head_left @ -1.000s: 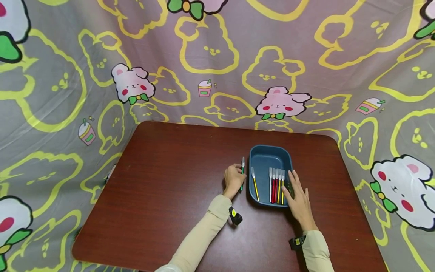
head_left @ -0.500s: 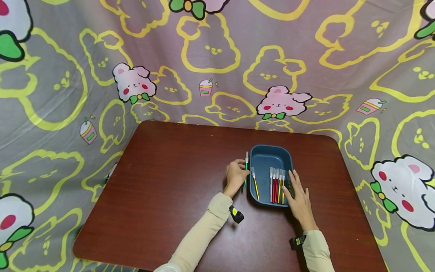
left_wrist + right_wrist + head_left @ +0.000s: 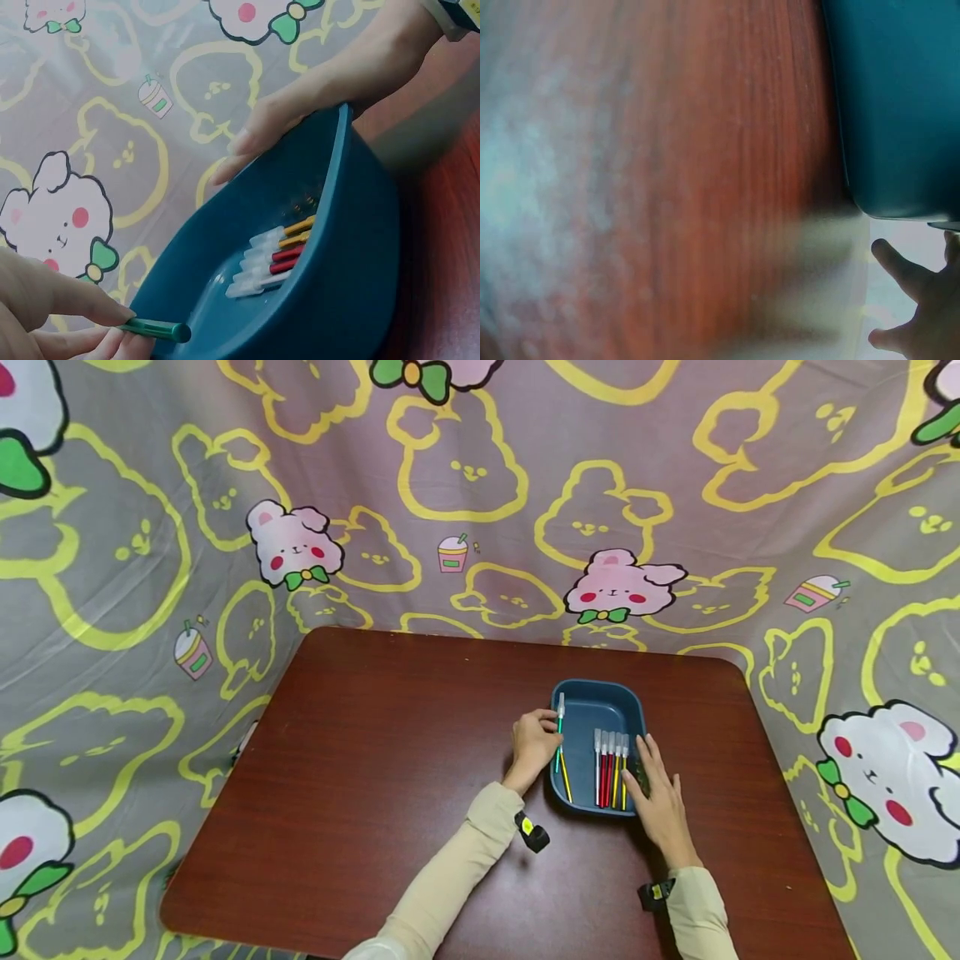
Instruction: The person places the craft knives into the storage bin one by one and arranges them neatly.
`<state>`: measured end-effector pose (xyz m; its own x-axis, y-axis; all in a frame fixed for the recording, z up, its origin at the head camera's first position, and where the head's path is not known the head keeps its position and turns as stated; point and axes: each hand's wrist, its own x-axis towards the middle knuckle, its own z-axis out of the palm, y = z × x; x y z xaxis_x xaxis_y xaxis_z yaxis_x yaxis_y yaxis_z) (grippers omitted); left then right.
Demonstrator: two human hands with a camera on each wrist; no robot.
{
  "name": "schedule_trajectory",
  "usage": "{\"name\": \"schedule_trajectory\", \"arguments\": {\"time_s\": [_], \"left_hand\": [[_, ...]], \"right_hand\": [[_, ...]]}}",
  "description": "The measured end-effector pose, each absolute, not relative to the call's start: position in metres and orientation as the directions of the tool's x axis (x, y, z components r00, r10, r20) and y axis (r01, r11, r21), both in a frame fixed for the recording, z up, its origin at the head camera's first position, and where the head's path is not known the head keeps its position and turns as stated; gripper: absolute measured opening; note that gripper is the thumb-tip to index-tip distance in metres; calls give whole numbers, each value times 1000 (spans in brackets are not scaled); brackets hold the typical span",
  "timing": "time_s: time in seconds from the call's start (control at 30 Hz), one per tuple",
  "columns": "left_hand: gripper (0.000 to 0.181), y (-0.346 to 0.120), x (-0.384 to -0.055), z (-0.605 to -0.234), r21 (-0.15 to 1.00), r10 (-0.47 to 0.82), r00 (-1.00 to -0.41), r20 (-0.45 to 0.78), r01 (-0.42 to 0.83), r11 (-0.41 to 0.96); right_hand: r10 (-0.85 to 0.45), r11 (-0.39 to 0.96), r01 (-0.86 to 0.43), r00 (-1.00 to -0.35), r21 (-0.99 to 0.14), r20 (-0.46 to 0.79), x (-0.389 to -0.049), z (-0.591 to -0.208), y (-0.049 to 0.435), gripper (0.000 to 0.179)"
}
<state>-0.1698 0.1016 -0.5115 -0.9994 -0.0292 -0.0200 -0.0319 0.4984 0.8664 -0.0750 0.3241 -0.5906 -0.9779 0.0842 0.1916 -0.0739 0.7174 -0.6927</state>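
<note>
My left hand point(image 3: 534, 745) pinches a slim green craft knife point(image 3: 559, 727) with a translucent cap, held over the left rim of a blue tray point(image 3: 600, 692). In the left wrist view the fingers point(image 3: 97, 304) grip the green handle point(image 3: 161, 329), its butt end facing the camera. Beneath it in the tray lies a yellow knife point(image 3: 567, 783), its upper part covered in the head view. Several capped knives point(image 3: 611, 768) with silver, red and yellow handles lie side by side at the tray's right. My right hand point(image 3: 663, 802) rests along the right rim, fingers extended.
The tray stands on a dark red-brown table point(image 3: 375, 735) with rounded corners. Patterned cloth point(image 3: 480, 485) with cartoon rabbits hangs behind and at both sides. Small black cameras point(image 3: 534, 835) are strapped at both wrists.
My left hand has carried the green craft knife rightward, from beside the tray to over its left rim. The right hand, the tray and the other knives have stayed in place.
</note>
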Motion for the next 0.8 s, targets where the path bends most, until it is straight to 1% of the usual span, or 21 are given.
{"name": "schedule_trajectory", "arguments": {"time_s": [0.23,0.4,0.47,0.5,0.67,0.8], "left_hand": [[37,119,-165,-508,832,16,-999,40,42,553],[36,133,-163,-507,828,31,-999,19,33,559],[35,138,-162,-510,833,38,-999,4,25,553],[35,143,-164,-520,824,36,-999,17,34,566],[33,155,-163,-535,795,40,-998,41,56,604],[30,160,-158,-533,777,59,-998,24,56,627]], "right_hand": [[85,721,-75,-977,-689,195,-76,-591,324,68],[87,724,-70,-978,-686,191,-76,-591,324,68],[88,724,-64,-979,-687,184,-76,-591,324,68],[89,724,-62,-979,-687,182,-76,-591,324,68],[89,727,-63,-979,-683,184,-76,-591,324,67],[88,727,-67,-978,-683,190,-76,-591,324,67]]}}
